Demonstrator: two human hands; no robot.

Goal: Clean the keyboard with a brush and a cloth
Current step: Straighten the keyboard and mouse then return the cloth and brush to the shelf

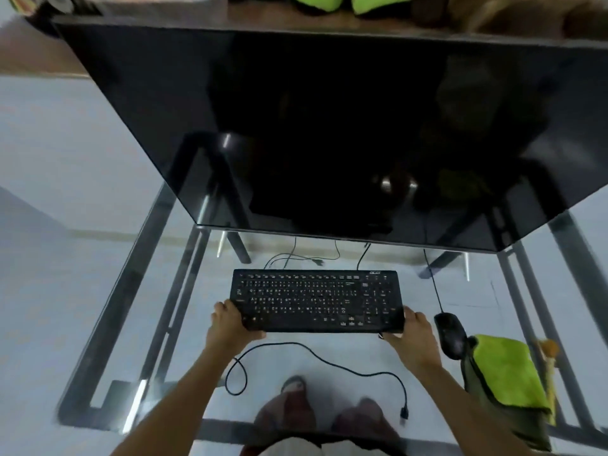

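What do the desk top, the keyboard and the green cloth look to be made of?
Desk top: clear glass on a dark metal frame; floor and feet show through it. Keyboard: black matte plastic, probably. Green cloth: fluffy, likely microfibre, with a soft nap.

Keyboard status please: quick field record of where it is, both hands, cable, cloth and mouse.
keyboard: on the glass desk, below the dark monitor
left hand: grips its left end
right hand: grips its right end
cable: loose, plug free
green cloth: right of the mouse, untouched
brush: cannot tell
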